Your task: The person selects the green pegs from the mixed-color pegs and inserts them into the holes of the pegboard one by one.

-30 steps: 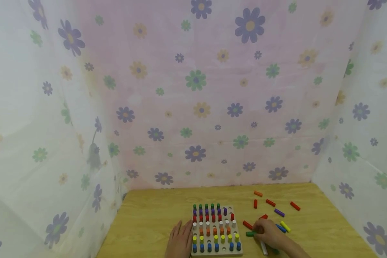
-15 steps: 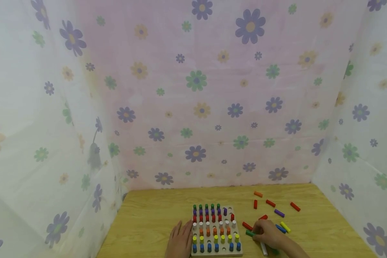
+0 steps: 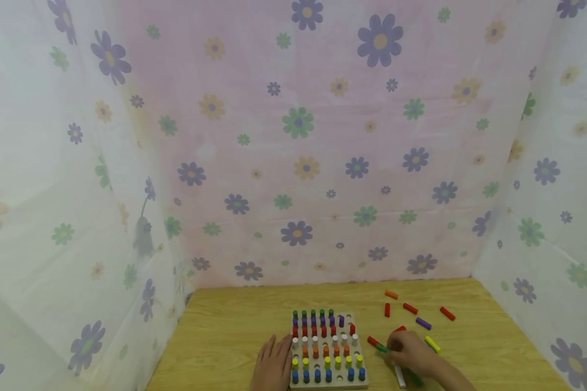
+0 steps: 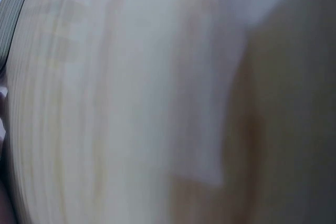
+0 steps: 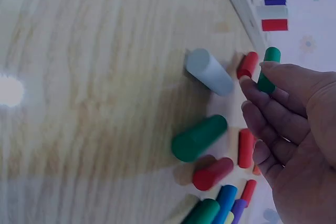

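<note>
My right hand [image 3: 413, 354] is over the loose pegs to the right of the wooden pegboard [image 3: 332, 386]. Thumb and fingertips pinch a green peg [image 5: 271, 55], its free end sticking out past them. In the head view that peg overlaps a red peg [image 3: 372, 341] lying on the table. A white peg [image 5: 209, 71] and another green peg [image 5: 199, 138] lie by the hand. My left hand [image 3: 272, 365] rests flat with fingers extended along the board's left edge. Rows of green, purple, red, white, orange, yellow and blue pegs stand upright in the board, with some bare holes among them.
Farther back on the table [image 3: 235, 315] lie an orange peg [image 3: 391, 295], several red pegs [image 3: 447, 313] and a purple peg [image 3: 423, 323]. A yellow peg [image 3: 432, 344] lies just beyond the right hand. Flowered cloth [image 3: 254, 217] encloses the back and sides.
The green peg in my right hand has turned, its free end swinging away from me toward the red peg. The right hand has shifted slightly right; the left hand has stayed put.
</note>
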`<state>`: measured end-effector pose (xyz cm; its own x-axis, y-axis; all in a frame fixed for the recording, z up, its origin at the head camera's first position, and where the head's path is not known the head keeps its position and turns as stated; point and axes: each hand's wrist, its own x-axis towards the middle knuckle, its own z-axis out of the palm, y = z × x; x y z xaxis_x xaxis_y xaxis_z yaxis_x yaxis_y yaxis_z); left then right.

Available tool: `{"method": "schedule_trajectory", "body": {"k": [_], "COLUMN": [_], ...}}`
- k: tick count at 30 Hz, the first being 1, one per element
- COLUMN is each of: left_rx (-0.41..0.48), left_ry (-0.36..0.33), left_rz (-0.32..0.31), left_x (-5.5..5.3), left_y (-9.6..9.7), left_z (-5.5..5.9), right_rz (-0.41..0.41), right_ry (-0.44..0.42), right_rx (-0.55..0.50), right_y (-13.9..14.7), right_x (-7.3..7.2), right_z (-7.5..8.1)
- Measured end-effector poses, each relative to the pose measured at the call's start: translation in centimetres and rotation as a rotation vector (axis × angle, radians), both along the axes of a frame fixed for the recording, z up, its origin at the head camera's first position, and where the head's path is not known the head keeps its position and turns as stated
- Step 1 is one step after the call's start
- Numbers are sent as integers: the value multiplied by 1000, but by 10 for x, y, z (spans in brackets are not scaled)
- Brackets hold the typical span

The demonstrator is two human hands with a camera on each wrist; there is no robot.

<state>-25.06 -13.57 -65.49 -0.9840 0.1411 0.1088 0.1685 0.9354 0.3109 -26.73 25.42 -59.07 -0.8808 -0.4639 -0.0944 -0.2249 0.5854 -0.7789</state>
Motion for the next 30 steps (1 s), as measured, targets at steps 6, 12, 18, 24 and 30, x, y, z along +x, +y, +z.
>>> {"method": "schedule_trajectory", "body": {"k": [6, 12, 18, 24, 30], "left_rx": [-11, -9, 8, 36, 39], "left_ry": [7, -2, -12, -19, -27], "left_rz": [4, 4, 2, 9, 7], "left_x": [0, -2, -2, -2, -2], "left_y": [0, 0, 1, 1, 1], "left_z": [-1, 0, 1, 2, 1], "right_rz": [12, -29, -96, -214, -244], "right_ry": [97, 141, 165, 218, 175], "right_rx": [-23, -26, -82, -109, -211], "right_y": [4, 1, -9, -23, -38], "right_x": [0, -5, -9, -12, -16], "right_z": [8, 15, 21, 25, 29]}}
